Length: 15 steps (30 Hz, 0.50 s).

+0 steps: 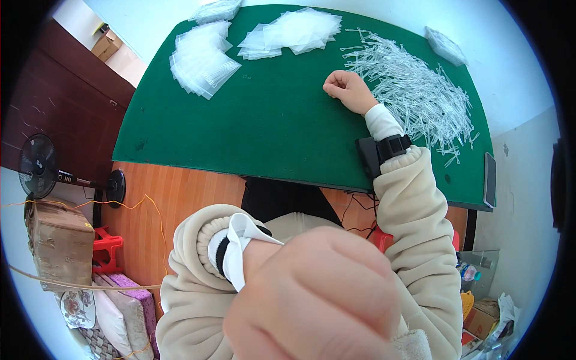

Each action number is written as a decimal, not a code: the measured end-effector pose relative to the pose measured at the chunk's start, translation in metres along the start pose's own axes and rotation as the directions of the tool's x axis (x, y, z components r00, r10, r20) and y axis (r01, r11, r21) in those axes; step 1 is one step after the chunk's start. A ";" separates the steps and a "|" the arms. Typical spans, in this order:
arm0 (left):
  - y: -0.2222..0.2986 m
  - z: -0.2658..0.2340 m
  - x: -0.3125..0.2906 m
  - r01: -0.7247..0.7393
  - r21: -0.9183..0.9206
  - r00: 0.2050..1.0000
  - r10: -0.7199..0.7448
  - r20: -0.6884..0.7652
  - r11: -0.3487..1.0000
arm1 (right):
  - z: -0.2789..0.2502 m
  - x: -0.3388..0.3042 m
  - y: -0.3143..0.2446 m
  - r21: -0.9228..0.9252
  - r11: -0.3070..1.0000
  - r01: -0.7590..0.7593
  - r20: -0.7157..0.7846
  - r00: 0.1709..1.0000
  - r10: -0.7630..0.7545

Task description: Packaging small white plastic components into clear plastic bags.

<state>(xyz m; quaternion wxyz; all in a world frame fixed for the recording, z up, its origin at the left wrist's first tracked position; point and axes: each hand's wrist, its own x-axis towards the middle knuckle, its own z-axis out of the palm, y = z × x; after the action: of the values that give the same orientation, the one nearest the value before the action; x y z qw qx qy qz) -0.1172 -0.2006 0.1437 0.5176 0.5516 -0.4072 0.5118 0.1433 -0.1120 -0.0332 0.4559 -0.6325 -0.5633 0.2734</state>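
My right hand (350, 91) rests on the green table (252, 120), its fingers curled in and the thumb against them. Nothing sticks out of it. Just beside it spreads a big heap of thin clear plastic pieces (414, 90), long and narrow, some with looped ends. My left hand (318, 294) is raised close to the camera, large and slightly blurred, with the back of it showing. Its fingers are folded under, so whatever they may hold is hidden. Toward the far side lie fanned clear plastic bags (201, 60) and a second spread of clear bags (294, 33).
Wrapped clear packs sit at the far left edge (216, 11) and far right edge (445, 45). A dark phone-like slab (489, 180) lies at the right edge. Left of the table stand a fan (39, 165), a cardboard box (60, 243) and a red stool (107, 249).
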 end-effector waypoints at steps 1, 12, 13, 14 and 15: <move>0.004 0.004 0.000 0.007 0.045 0.999 -0.005 -0.050 0.999 | 0.000 0.000 0.000 0.010 1.000 0.000 0.004 1.000 0.000; -0.004 0.004 0.016 0.104 -0.166 0.995 -0.104 0.009 0.981 | 0.001 -0.001 -0.002 -0.013 1.000 0.022 0.015 1.000 -0.022; -0.002 0.004 0.017 0.146 -0.188 0.988 -0.151 -0.013 0.971 | 0.002 -0.001 -0.002 -0.006 1.000 0.016 0.016 1.000 -0.016; -0.001 0.005 0.017 0.188 -0.214 0.979 -0.200 -0.034 0.958 | 0.002 -0.002 -0.002 0.001 1.000 0.007 0.016 1.000 -0.007; 0.000 0.006 0.018 0.229 -0.241 0.967 -0.248 -0.054 0.943 | 0.001 -0.002 -0.002 -0.001 1.000 0.005 0.013 1.000 -0.005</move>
<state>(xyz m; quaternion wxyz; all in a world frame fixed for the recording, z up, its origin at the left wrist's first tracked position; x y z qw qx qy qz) -0.1142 -0.2053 0.1619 0.6535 0.5104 -0.3727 0.4165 0.1411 -0.1136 -0.0324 0.4526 -0.6294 -0.5681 0.2761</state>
